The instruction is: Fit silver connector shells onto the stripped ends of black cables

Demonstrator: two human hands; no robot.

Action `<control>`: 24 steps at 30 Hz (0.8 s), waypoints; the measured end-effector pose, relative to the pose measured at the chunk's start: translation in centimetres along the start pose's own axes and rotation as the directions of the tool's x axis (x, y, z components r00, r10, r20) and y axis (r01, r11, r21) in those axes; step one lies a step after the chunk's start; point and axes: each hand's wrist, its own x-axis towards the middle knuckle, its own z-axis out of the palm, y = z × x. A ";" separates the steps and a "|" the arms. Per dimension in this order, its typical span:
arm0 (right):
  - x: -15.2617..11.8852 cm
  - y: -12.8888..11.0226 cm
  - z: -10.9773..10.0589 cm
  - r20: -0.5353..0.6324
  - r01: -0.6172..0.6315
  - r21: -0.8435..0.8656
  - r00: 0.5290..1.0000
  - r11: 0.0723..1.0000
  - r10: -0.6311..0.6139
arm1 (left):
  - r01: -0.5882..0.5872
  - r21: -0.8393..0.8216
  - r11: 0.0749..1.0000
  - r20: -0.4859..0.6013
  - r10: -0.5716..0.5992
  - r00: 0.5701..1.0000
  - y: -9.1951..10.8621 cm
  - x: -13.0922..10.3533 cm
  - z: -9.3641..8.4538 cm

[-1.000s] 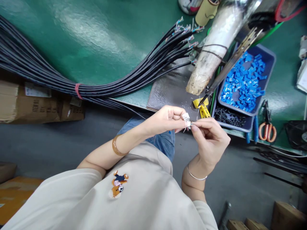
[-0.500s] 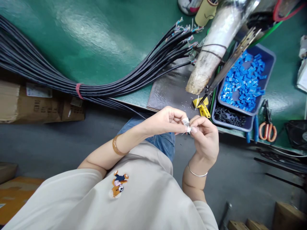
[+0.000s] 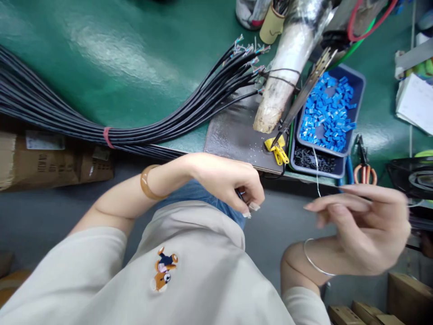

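Observation:
Near the centre, my left hand (image 3: 230, 183) is curled closed, with a small dark piece of cable (image 3: 239, 195) showing inside the fingers. White scraps (image 3: 253, 206) stick out at its thumb and fingertips. My right hand (image 3: 365, 225) is off to the right, blurred, with thumb and index finger pressed together. A thin white strand (image 3: 317, 174) rises from this pinch toward the trays. Both hands are in front of the bench edge, apart from each other.
Black cables (image 3: 135, 135) with stripped ends lie across the green bench (image 3: 118, 54). Yellow cutter (image 3: 279, 151), wrapped post (image 3: 280, 81), metal arm (image 3: 304, 92), tray of blue parts (image 3: 360, 99), tray of black parts (image 3: 342, 171) and orange-handled pliers (image 3: 365, 174) line the bench's right side.
My hands have separated. The right one has swung far to the right with the strand, while the left one has turned downward and curled. The view has shifted slightly.

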 end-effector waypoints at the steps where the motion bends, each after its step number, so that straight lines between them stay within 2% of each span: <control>1: 0.1 -0.2 -1.0 0.194 -0.027 -0.057 0.980 0.998 0.037 | 0.000 0.184 0.983 -0.016 0.003 1.000 0.8 -0.2 0.2; 2: 0.3 -0.3 -1.7 0.301 -0.014 -0.148 0.952 0.989 0.058 | 0.022 0.364 0.931 -0.091 0.011 0.996 1.5 -0.4 0.8; 3: 0.8 -0.1 -2.2 0.323 0.031 -0.221 0.946 0.975 0.043 | 0.114 0.528 0.842 -0.188 -0.016 0.982 2.2 -0.5 1.6; 4: 1.6 0.2 -2.5 0.272 0.057 -0.335 0.961 0.941 0.038 | 0.166 0.649 0.743 -0.221 -0.025 0.975 2.7 -0.6 2.5; 5: 2.6 0.8 -2.5 0.153 0.056 -0.472 0.988 0.880 0.019 | 0.154 0.727 0.669 -0.199 -0.011 0.980 3.0 -0.7 3.5; 6: 3.7 1.6 -2.4 -0.018 0.010 -0.643 0.999 0.766 -0.028 | 0.171 0.768 0.617 -0.202 -0.020 0.979 3.1 -0.6 4.5; 7: 5.1 2.5 -2.2 -0.186 -0.097 -0.775 0.979 0.624 -0.079 | 0.215 0.777 0.592 -0.254 -0.018 0.967 2.9 -0.5 5.3; 8: 6.4 3.6 -2.0 -0.289 -0.205 -0.826 0.954 0.524 -0.082 | 0.290 0.752 0.592 -0.335 -0.036 0.942 2.5 -0.2 6.0; 9: 7.8 4.7 -1.8 -0.312 -0.251 -0.840 0.949 0.480 -0.048 | 0.367 0.688 0.626 -0.429 -0.057 0.901 1.8 0.1 6.5; 10: 9.2 5.8 -1.7 -0.335 -0.274 -0.840 0.941 0.468 -0.050 | 0.422 0.579 0.698 -0.530 -0.071 0.845 1.1 0.5 6.7; 11: 10.4 6.8 -1.5 -0.316 -0.251 -0.837 0.947 0.487 -0.057 | 0.415 0.417 0.809 -0.643 -0.060 0.763 0.2 0.8 6.9; 12: 11.5 7.7 -1.5 -0.259 -0.187 -0.818 0.964 0.543 -0.058 | 0.338 0.209 0.917 -0.761 -0.064 0.645 -0.6 1.2 6.9; 13: 12.5 8.5 -1.4 -0.180 -0.110 -0.772 0.982 0.626 -0.049 | 0.223 -0.024 0.975 -0.846 -0.139 0.515 -1.3 1.4 6.8; 14: 13.3 9.1 -1.3 -0.139 -0.064 -0.705 0.989 0.707 -0.049 | 0.070 -0.219 0.973 -0.888 -0.228 0.400 -2.0 1.6 6.7; 15: 14.0 9.6 -1.2 -0.109 -0.032 -0.629 0.993 0.776 -0.047 | -0.074 -0.355 0.932 -0.890 -0.313 0.332 -2.5 1.6 6.5; 16: 14.5 10.0 -1.1 -0.060 -0.008 -0.559 0.998 0.829 -0.031 | -0.191 -0.443 0.876 -0.874 -0.375 0.308 -2.8 1.6 6.3; 17: 14.9 10.3 -1.1 -0.033 -0.002 -0.508 0.999 0.862 -0.017 | -0.278 -0.494 0.824 -0.857 -0.406 0.318 -3.1 1.5 6.0; 18: 15.3 10.6 -1.0 -0.015 -0.003 -0.478 1.000 0.878 -0.005 | -0.330 -0.529 0.782 -0.838 -0.418 0.352 -3.3 1.4 5.8; 21: 15.8 11.0 -0.8 -0.039 -0.021 -0.487 0.999 0.873 0.003 | -0.382 -0.600 0.703 -0.781 -0.414 0.466 -3.4 1.1 5.1; 24: 16.0 11.1 -0.7 -0.101 -0.045 -0.532 0.995 0.846 -0.011 | -0.397 -0.625 0.673 -0.762 -0.414 0.497 -3.4 1.2 4.7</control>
